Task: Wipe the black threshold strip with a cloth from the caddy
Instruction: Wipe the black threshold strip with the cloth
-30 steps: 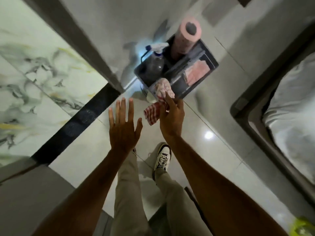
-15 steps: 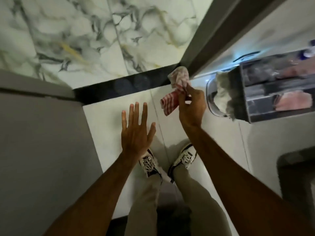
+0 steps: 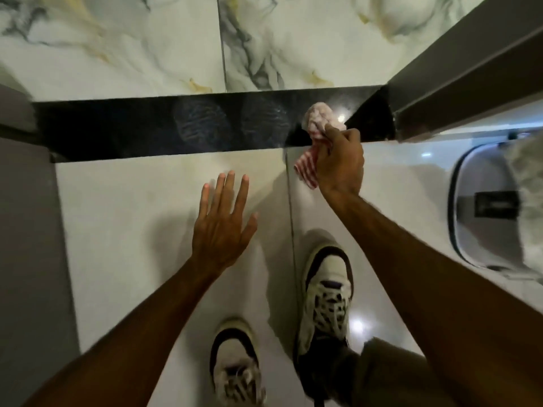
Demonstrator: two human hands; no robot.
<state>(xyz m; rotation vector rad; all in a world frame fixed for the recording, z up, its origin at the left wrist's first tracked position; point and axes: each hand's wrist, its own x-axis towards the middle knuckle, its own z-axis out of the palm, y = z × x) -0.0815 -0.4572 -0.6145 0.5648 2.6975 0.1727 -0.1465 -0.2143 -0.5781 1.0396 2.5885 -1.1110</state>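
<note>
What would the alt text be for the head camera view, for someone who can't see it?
Seen from above, the right hand presses a bunched red-checked cloth onto the right end of a black threshold strip. The left hand hovers open over pale floor tiles, above two sneakers.

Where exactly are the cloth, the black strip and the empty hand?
cloth point(image 3: 318, 118), head view, on its bunched top end
black strip point(image 3: 152, 127), head view, on its bare left part
left hand point(image 3: 220, 227), head view, on the back of the hand
</note>
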